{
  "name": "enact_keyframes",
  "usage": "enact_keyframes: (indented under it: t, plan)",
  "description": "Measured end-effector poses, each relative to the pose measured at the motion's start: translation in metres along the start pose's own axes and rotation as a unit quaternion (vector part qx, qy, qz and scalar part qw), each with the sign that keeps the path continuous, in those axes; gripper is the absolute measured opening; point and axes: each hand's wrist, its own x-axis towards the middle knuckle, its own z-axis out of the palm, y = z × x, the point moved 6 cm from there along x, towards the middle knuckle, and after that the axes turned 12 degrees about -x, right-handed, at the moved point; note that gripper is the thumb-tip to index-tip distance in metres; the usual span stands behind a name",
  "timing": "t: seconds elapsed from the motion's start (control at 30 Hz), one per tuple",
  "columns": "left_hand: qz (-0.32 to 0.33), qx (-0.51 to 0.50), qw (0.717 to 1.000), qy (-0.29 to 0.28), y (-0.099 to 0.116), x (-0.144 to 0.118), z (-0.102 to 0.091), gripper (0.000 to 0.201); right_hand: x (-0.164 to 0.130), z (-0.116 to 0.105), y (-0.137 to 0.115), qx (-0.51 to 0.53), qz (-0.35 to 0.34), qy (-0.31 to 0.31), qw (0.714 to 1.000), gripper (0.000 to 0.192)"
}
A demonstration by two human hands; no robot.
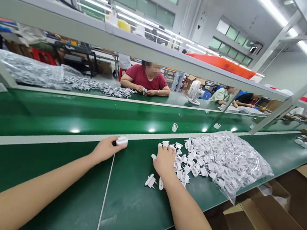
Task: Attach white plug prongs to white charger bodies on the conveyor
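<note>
My left hand (106, 149) is closed around a white plastic charger housing (121, 141), held between thumb and fingers by the pale strip along the bench. My right hand (165, 160) rests at the near-left side of a loose pile of white plug pieces (189, 164) with metal pins. Its fingers are bent down over the pieces and slightly apart, and the fingertips are partly hidden. One separate plug piece (151, 181) lies on the green bench, left of my right wrist. From the pile, more pieces run back into a clear plastic bag (235, 160).
A green conveyor belt (132, 115) runs across beyond the bench, carrying a small white housing (175, 127) and several others. Over it stretches a shelf frame (148, 47). Across the belt a person in red (145, 79) handles parts near a white fan (194, 92). Cardboard boxes (273, 216) stand at lower right.
</note>
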Motion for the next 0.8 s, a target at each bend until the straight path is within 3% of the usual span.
enact_keyframes:
  t: [0.1, 0.23, 0.37, 0.47, 0.53, 0.6, 0.7, 0.8]
  plan:
    - [-0.033, 0.040, 0.994, 0.100, -0.006, 0.044, -0.033, 0.056, 0.005, 0.006, 0.001, 0.011, -0.003, -0.007, 1.000, 0.046]
    - [-0.058, 0.074, 0.982, 0.166, -0.015, 0.078, -0.068, 0.051, 0.005, 0.007, 0.000, 0.031, -0.024, 0.004, 0.999, 0.045]
    - [-0.069, 0.078, 0.976, 0.191, -0.027, 0.088, -0.084, 0.050, 0.002, 0.004, -0.005, 0.058, -0.059, 0.036, 0.996, 0.041]
    - [-0.059, 0.090, 0.958, 0.268, -0.023, 0.082, -0.082, 0.066, 0.000, 0.002, -0.011, 0.084, -0.094, 0.060, 0.990, 0.039]
    - [-0.003, 0.102, 0.945, 0.311, -0.005, 0.077, -0.070, 0.079, -0.001, 0.002, -0.015, 0.101, -0.109, 0.072, 0.986, 0.041]
    - [0.078, 0.113, 0.946, 0.295, 0.021, 0.078, -0.044, 0.081, -0.003, 0.003, -0.018, 0.115, -0.117, 0.079, 0.983, 0.043]
    - [0.150, 0.116, 0.965, 0.179, 0.054, 0.099, 0.014, 0.068, -0.007, 0.003, -0.023, 0.131, -0.138, 0.082, 0.978, 0.042]
    - [0.148, 0.110, 0.981, 0.060, 0.072, 0.131, 0.077, 0.060, -0.011, 0.001, -0.027, 0.144, -0.159, 0.082, 0.973, 0.040]
